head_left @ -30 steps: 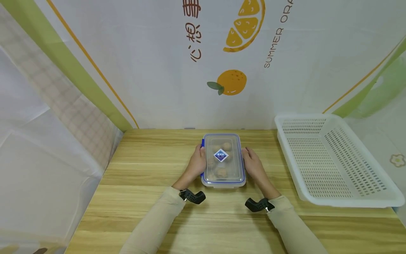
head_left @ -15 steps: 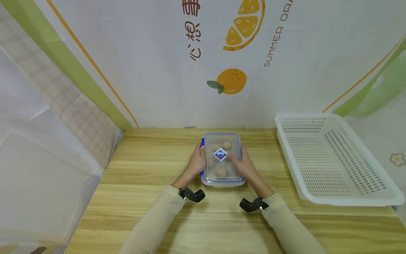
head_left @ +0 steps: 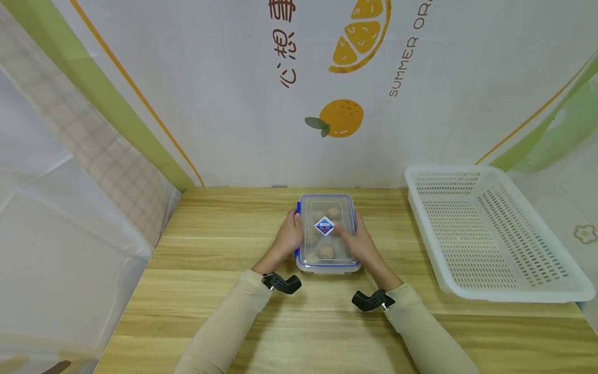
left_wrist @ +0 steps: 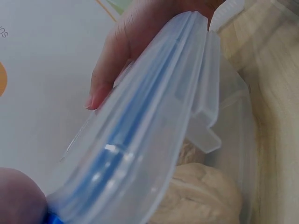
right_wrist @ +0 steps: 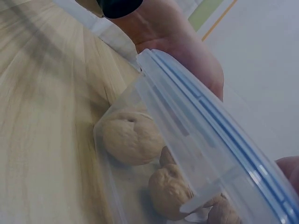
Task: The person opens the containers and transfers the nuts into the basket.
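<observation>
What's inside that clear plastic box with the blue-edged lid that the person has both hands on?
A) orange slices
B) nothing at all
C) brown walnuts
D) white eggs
C. Through the wall of the clear plastic box with the blue-edged lid, the right wrist view shows wrinkled brown walnuts, while the left hand and right hand rest on its sides.

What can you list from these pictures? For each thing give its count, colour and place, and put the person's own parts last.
Clear rectangular plastic box with blue-rimmed lid: one, table centre.
Walnuts: several, light brown, inside the box.
White perforated plastic basket: one, on the table's right side.
Wooden table: one, light brown.
Printed backdrop with oranges: one, white, behind the table.
Left hand: holds the box's left side.
Right hand: holds the right side, fingers on the lid.
</observation>
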The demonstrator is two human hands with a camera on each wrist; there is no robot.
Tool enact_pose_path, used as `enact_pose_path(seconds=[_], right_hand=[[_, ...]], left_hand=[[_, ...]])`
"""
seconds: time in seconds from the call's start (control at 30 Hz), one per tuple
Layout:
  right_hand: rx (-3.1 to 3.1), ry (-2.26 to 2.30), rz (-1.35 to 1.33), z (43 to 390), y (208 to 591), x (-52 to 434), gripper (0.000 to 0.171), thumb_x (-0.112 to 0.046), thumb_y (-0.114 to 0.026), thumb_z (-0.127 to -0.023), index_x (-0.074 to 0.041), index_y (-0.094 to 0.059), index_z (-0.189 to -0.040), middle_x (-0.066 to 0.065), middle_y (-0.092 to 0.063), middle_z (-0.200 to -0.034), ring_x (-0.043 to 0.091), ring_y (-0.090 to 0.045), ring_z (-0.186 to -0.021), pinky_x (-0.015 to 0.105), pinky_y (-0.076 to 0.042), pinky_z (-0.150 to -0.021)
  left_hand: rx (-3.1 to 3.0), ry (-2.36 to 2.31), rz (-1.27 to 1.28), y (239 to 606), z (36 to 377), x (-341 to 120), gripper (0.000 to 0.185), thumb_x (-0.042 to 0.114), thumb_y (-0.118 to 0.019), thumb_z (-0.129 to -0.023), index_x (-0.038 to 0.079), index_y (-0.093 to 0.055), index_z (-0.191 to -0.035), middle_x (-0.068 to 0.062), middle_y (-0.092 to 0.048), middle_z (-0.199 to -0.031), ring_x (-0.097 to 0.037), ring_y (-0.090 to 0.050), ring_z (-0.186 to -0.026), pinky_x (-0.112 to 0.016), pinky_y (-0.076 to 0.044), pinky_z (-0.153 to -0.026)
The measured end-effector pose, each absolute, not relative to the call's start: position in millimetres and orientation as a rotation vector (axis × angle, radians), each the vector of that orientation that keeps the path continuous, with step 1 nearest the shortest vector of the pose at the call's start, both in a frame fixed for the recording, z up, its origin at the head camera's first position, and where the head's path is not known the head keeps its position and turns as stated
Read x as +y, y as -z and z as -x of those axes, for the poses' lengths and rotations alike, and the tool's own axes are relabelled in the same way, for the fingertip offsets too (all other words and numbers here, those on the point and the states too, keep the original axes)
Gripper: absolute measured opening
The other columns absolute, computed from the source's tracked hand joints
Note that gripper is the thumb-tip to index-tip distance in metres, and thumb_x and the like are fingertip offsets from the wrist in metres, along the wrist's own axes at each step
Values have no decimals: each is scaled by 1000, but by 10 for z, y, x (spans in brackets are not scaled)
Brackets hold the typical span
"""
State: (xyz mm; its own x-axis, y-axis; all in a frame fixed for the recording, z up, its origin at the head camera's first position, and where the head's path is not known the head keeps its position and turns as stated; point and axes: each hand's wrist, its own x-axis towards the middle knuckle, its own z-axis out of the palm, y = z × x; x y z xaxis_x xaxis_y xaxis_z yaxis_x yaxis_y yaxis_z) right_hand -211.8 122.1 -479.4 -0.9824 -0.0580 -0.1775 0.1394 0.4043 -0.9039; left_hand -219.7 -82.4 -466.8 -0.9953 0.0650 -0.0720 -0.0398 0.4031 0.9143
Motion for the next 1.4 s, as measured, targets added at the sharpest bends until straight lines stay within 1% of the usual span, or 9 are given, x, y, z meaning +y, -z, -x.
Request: enact_pose_path(seconds=[0.3, 0.53, 0.8, 1.0, 1.4], right_hand=[[2488, 1608, -86, 2127, 4803, 1221, 91, -43, -59, -103, -7, -2, -163, 25, -13, -166, 45, -16, -151, 58, -15, -125], [2493, 1575, -94, 2112, 4788, 1211, 91, -45, -58, -103, -7, -2, -163, 27, -15, -165, 47, -17, -150, 61, -16, -124], [2488, 1600, -91, 2110, 4801, 1200, 89, -42, -58, -104, -4, -3, -163, 30, -17, -163, 49, -19, -149, 60, -17, -124], [2485, 1610, -103, 2111, 4802, 1184, 90, -41, -58, -103, -5, -2, -163, 29, -18, -163, 48, -20, -149, 59, -17, -124], [2489, 1619, -89, 2112, 4795, 1192, 90, -42, -60, -103, -7, -3, -163, 29, -21, -163, 48, -23, -148, 60, -19, -123]], left_hand=[[2538, -1680, -49, 4663, 2217, -840, 48, 20, -22, -114, -7, -28, -153, -33, -44, -148, -46, -49, -132, -59, -46, -108], [2548, -1631, -61, 4644, 2200, -850, 49, 20, -21, -114, -6, -25, -155, -33, -43, -148, -47, -52, -128, -59, -51, -101], [2554, -1630, -44, 4630, 2190, -837, 49, 21, -21, -114, -7, -26, -154, -33, -43, -148, -47, -51, -129, -59, -49, -105], [2568, -1622, -33, 4625, 2189, -837, 48, 20, -22, -114, -7, -29, -154, -32, -44, -148, -47, -50, -131, -59, -48, -106], [2591, -1592, -35, 4626, 2196, -821, 49, 21, -22, -114, -7, -29, -154, -33, -46, -146, -47, -53, -127, -58, -53, -100]])
